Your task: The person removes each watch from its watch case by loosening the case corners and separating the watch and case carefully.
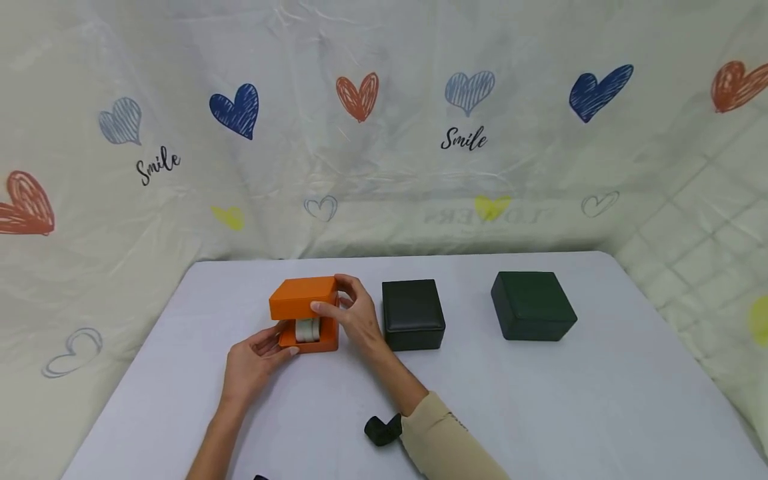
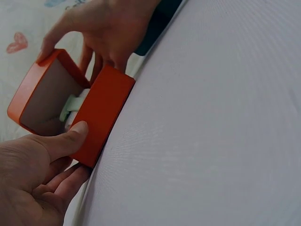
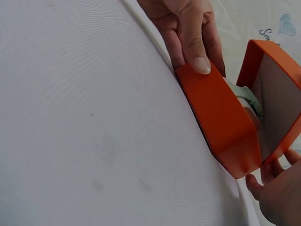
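A small orange box [image 1: 318,346] sits on the table with its hinged lid [image 1: 302,301] raised partway. Inside is a pale roll-shaped insert [image 1: 307,330], and a light green strap [image 2: 72,104] goes round it in the left wrist view. My left hand [image 1: 251,367] holds the box's lower part at its left side, thumb on the front face [image 2: 101,117]. The right hand [image 1: 360,317] grips the lid by its right side, with the thumb at the front edge and the other fingers towards the back.
A black box [image 1: 414,313] stands shut just right of the orange one. Farther right is a dark green box [image 1: 534,307], also shut. White cloth covers the table [image 1: 540,413], and a curtain printed with hearts [image 1: 384,167] hangs behind its back edge.
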The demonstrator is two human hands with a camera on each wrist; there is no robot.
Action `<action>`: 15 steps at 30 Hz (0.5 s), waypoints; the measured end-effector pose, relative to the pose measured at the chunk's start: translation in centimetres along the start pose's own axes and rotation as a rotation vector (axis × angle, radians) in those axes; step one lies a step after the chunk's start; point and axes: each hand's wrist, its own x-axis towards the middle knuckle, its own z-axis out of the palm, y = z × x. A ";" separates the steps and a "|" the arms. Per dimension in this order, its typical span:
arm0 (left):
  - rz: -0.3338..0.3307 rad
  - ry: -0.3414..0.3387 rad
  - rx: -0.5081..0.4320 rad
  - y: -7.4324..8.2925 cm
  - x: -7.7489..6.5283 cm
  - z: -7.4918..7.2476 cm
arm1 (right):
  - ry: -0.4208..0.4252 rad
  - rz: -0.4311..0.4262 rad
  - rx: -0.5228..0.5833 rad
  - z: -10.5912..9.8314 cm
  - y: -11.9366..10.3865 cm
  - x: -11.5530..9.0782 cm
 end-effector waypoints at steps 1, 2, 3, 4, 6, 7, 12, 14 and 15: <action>0.001 -0.001 -0.004 0.0 0.0 0.0 | 0.007 0.004 -0.006 0.0 0.0 0.0; 0.000 -0.003 -0.005 0.0 -0.1 0.0 | 0.015 0.010 -0.013 0.0 0.0 -0.1; -0.003 -0.005 -0.006 0.0 -0.1 0.0 | 0.021 0.014 -0.020 0.1 0.0 -0.1; -0.004 -0.009 -0.006 0.0 -0.1 0.0 | 0.027 0.018 -0.028 0.1 -0.1 0.0; -0.010 -0.010 -0.004 -0.1 -0.1 0.0 | 0.036 0.030 -0.043 0.2 -0.2 0.0; -0.012 -0.010 -0.001 -0.1 -0.1 -0.1 | 0.040 0.035 -0.049 0.3 -0.3 0.0; -0.018 -0.008 0.002 0.0 0.0 -0.2 | 0.059 0.067 -0.067 0.4 -0.7 0.2; -0.029 -0.010 -0.003 0.0 0.0 -0.1 | 0.069 0.079 -0.077 0.5 -0.8 0.3; -0.036 -0.010 -0.008 0.1 0.0 -0.1 | 0.073 0.084 -0.082 0.5 -0.9 0.3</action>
